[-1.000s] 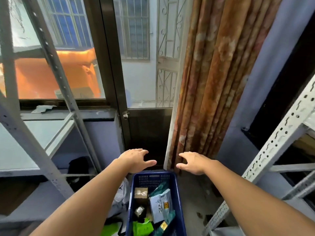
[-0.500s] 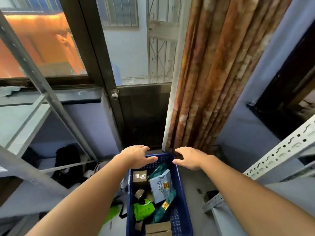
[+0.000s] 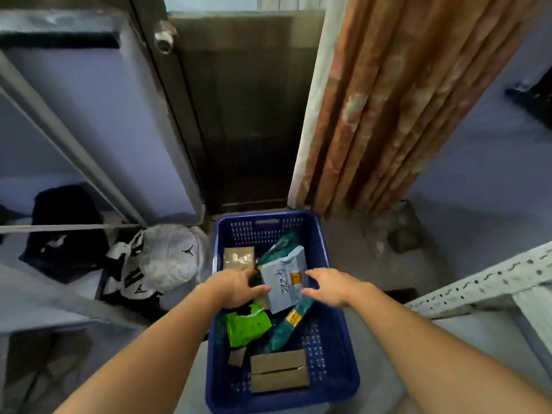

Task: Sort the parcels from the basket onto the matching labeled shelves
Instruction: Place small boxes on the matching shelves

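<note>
grey parcel (image 3: 283,282) between left hand (image 3: 236,286), right hand (image 3: 330,286)

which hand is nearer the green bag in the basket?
Left. The left hand sits just above the green bag, at its far edge; the right hand is farther off to the right, beside the grey parcel.

Both hands (image 3: 236,286) (image 3: 331,286) flanking grey parcel (image 3: 283,279), blue basket (image 3: 343,369)
</note>
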A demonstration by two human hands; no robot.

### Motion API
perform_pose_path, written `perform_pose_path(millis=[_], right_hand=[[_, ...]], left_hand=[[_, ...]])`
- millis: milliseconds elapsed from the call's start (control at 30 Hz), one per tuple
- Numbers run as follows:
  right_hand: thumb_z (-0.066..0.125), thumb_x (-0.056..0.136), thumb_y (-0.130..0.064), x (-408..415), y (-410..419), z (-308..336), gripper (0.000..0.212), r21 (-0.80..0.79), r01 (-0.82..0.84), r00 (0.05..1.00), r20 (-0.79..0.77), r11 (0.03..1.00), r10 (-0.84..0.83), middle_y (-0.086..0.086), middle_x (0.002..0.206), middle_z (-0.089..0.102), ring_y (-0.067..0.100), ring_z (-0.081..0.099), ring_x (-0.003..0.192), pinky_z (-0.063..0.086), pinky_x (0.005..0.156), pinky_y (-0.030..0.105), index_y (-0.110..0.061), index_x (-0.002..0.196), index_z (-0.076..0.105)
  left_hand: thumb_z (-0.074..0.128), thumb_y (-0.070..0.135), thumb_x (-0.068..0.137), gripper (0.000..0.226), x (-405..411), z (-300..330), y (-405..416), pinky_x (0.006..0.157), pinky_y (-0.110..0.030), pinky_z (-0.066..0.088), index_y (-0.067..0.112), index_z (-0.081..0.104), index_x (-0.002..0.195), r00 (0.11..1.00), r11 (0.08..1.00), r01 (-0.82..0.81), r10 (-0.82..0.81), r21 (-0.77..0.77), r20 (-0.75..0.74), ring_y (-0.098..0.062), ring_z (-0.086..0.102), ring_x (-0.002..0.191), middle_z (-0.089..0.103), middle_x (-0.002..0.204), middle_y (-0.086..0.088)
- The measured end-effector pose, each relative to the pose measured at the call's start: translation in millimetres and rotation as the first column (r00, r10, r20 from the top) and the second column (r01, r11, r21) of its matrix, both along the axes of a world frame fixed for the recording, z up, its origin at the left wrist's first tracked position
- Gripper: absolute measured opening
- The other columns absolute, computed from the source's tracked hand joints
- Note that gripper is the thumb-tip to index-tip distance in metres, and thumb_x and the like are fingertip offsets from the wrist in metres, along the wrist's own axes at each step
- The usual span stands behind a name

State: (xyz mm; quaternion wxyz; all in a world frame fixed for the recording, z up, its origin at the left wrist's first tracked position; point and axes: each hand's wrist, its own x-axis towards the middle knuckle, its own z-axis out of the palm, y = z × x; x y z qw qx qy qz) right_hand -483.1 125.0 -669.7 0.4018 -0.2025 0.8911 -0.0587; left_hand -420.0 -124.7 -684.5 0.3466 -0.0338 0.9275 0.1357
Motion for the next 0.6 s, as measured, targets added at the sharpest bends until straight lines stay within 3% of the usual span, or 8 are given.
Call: perform_pose_path(millis=[100,167,267,333,400,500,600], right_hand=[[0.047,0.098,-0.064,3,-3,-82,0.081,-0.013,0.022,0.999,0.044,1.000,-0.021,0.002,0.168,0.022,0.026,0.028,0.151,0.030,0.120,0.043,-0.021,0.162,0.020],[0.048,0.097,-0.063,8,-4,-137,0.082,-0.011,0.031,0.997,0.069,0.999,-0.030,0.004,0.167,0.025,0.026,0.030,0.150,0.031,0.119,0.042,-0.020,0.161,0.022],[0.051,0.093,-0.065,17,-3,-217,0.080,0.003,0.069,0.989,0.128,0.998,-0.069,0.006,0.161,0.037,0.030,0.040,0.144,0.036,0.113,0.039,-0.021,0.157,0.033],[0.052,0.092,-0.065,25,2,-269,0.069,0.022,0.092,0.983,0.156,0.995,-0.095,0.009,0.144,0.054,0.032,0.053,0.129,0.044,0.104,0.040,-0.021,0.144,0.047],[0.052,0.090,-0.066,36,9,-312,0.070,0.038,0.125,0.976,0.176,0.992,-0.129,0.008,0.143,0.055,0.030,0.054,0.126,0.046,0.104,0.042,-0.021,0.144,0.045],[0.055,0.095,-0.059,50,19,-366,0.078,0.072,0.214,0.956,0.189,0.974,-0.224,0.011,0.154,0.044,0.029,0.046,0.138,0.041,0.110,0.038,-0.013,0.154,0.033],[0.054,0.094,-0.064,64,24,-397,0.090,0.169,0.265,0.929,0.219,0.949,-0.298,0.017,0.155,0.042,0.032,0.045,0.139,0.043,0.102,0.033,-0.001,0.154,0.030]], left_hand=[[0.026,0.096,0.077,0.112,10,-80,2,0.115,-0.040,0.037,0.017,0.039,0.155,0.997,0.998,-0.042,0.039,0.050,0.067,-0.028,0.043,0.143,0.040,0.160,-0.009],[0.033,0.089,0.084,0.103,17,-136,4,0.117,-0.039,0.036,0.017,0.034,0.158,0.991,0.993,-0.090,0.082,0.070,0.106,-0.027,0.040,0.145,0.036,0.163,-0.008],[0.038,0.084,0.088,0.098,26,-217,4,0.118,-0.038,0.034,0.017,0.029,0.160,0.974,0.985,-0.153,0.137,0.082,0.178,-0.027,0.038,0.147,0.033,0.164,-0.009],[0.038,0.084,0.087,0.099,35,-266,5,0.115,-0.039,0.036,0.016,0.035,0.158,0.962,0.977,-0.198,0.177,0.085,0.206,-0.029,0.043,0.143,0.039,0.161,-0.011],[0.043,0.084,0.085,0.097,45,-307,7,0.108,-0.037,0.042,0.012,0.044,0.151,0.946,0.962,-0.259,0.235,0.085,0.223,-0.030,0.051,0.135,0.050,0.152,-0.014],[0.044,0.102,0.057,0.121,63,-366,14,0.097,-0.033,0.048,0.013,0.056,0.137,0.914,0.924,-0.362,0.326,0.124,0.241,-0.029,0.060,0.121,0.063,0.137,-0.014],[0.043,0.110,0.031,0.150,89,-435,18,0.106,-0.033,0.046,0.015,0.047,0.147,0.888,0.899,-0.417,0.371,0.134,0.272,-0.024,0.055,0.129,0.056,0.146,-0.010]])
